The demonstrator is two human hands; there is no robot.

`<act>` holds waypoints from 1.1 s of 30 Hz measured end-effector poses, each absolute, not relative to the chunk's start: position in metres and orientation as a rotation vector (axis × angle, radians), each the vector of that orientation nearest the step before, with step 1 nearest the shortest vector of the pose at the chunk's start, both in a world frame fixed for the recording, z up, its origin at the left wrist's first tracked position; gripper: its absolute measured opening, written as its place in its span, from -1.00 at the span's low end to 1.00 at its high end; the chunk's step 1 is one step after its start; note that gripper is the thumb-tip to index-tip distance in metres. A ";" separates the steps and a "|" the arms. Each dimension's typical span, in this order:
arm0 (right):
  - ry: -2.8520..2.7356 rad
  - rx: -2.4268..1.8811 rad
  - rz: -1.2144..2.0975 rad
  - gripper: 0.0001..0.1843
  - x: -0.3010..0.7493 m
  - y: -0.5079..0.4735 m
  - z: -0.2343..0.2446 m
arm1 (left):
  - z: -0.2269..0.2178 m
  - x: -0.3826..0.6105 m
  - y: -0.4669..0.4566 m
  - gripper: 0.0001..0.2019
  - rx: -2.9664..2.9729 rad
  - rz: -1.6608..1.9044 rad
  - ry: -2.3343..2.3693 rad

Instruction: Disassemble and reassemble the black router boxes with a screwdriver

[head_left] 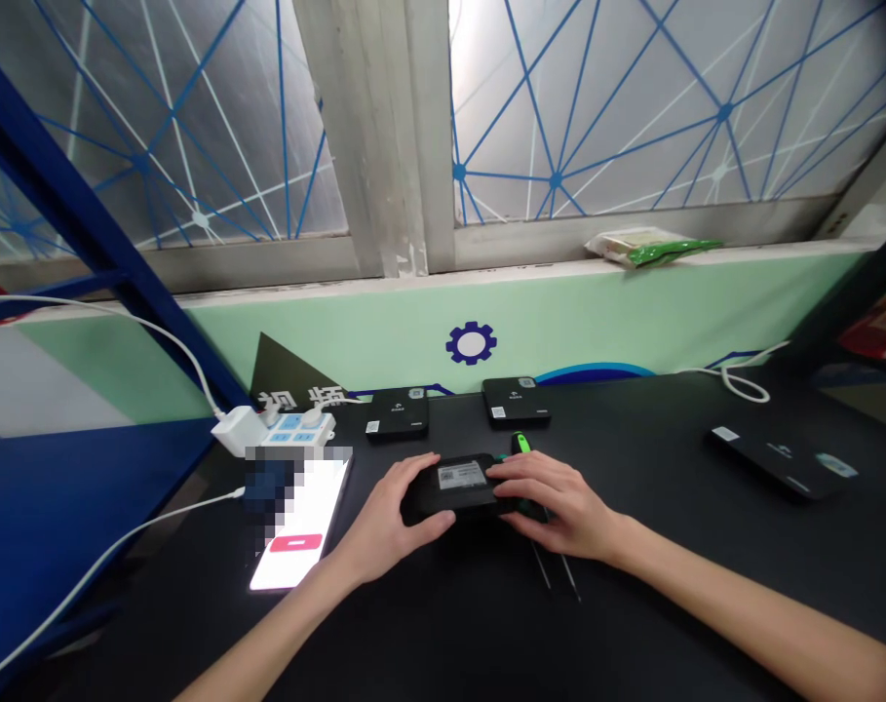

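Mid-frame, our left hand (384,522) and right hand (559,500), both half-curled, grip a box (461,499), the right partly hiding some tools (520,443).

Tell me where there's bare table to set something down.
Bare tabletop lies between the right hand and the far-right box, and between the forearms, nearer than the held box. Crowded: around the right hand, which partly hides tools, and at left, where the tablet sits near the power strip.

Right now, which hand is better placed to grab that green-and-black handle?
Probably the right hand: it lies beside the handle, while the left hand holds the left end of the black box. Both touch the box, though.
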State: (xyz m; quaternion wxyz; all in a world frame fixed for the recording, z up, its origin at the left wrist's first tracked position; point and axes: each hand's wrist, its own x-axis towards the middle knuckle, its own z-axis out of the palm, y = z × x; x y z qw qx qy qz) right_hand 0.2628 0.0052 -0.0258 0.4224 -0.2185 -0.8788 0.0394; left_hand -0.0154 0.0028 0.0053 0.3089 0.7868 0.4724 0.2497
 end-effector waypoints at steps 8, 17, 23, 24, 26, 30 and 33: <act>-2.226 -0.570 0.168 -0.73 0.268 0.006 -0.020 | 0.003 -0.019 0.006 -0.14 2.206 0.572 1.267; -1.992 -0.997 0.092 -0.90 0.269 0.016 -0.023 | 0.002 -0.019 0.004 0.01 2.218 0.453 1.273; -1.973 -1.162 0.144 -0.79 0.269 0.018 -0.027 | -0.006 -0.017 0.003 0.10 2.197 0.390 1.429; -1.980 -1.172 0.144 -0.76 0.269 0.018 -0.027 | -0.007 -0.017 0.003 0.09 2.198 0.392 1.433; -1.999 -1.179 0.140 -0.71 0.269 0.018 -0.028 | -0.007 -0.017 0.003 0.06 2.199 0.417 1.430; -2.021 -1.185 0.159 -0.66 0.269 0.020 -0.032 | -0.002 -0.015 0.002 0.00 2.237 0.561 1.363; -2.039 -1.193 0.178 -0.65 0.270 0.021 -0.034 | 0.004 -0.014 0.001 0.02 2.307 0.655 1.319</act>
